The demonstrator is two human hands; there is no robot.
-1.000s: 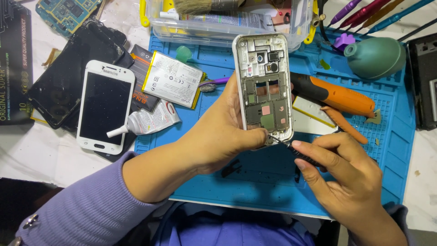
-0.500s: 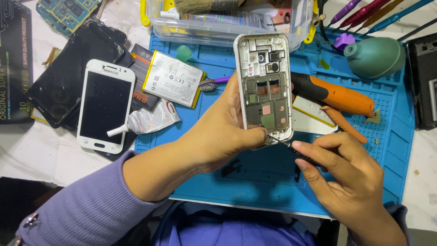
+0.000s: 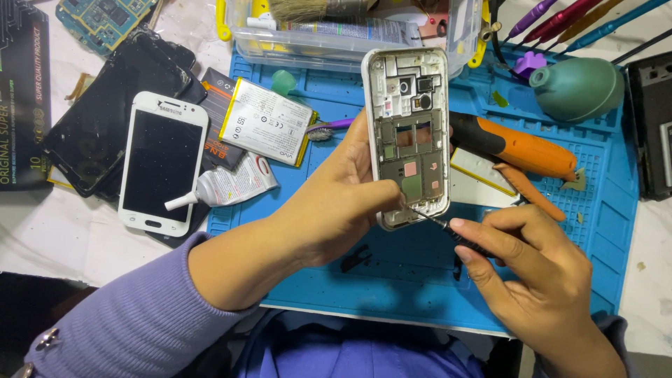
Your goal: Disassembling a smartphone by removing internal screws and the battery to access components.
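The left hand (image 3: 336, 210) grips an opened white phone frame (image 3: 411, 136) from its left side, thumb pressed on the lower inner part and fingers wrapped behind it, holding it upright above the blue work mat (image 3: 595, 231). The right hand (image 3: 539, 280) has its fingers pinched together around a thin dark screwdriver (image 3: 448, 231), whose tip touches the frame's lower edge close to the left thumb. On the mat just right of the frame lies an orange-and-black tool (image 3: 525, 150); a green rubber blower (image 3: 575, 89) sits farther right. At the mat's top edge stands a clear plastic box (image 3: 336, 42) with yellow clasps, holding a brush and a tube. Left of the mat lie a battery (image 3: 266, 129), a glue tube (image 3: 227, 185) and a white phone (image 3: 162, 162).
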